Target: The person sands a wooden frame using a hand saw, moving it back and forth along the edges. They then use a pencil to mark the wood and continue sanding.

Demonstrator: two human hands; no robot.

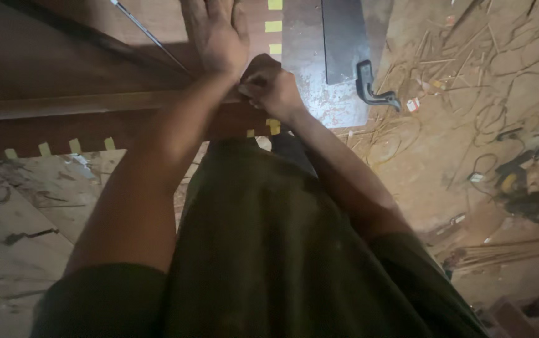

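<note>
Left hand (216, 34) lies flat, fingers spread, on the dark brown wooden board (63, 75); right hand (272, 91) clenched at its near edge, contents hidden.

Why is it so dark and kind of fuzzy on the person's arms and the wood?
Head view: dim, warm light; the left hand lies flat on the dark wooden board, the right hand is curled beside it, both soft with blur; the arms and green shirt sit in shadow; the littered floor looks brighter.
</note>
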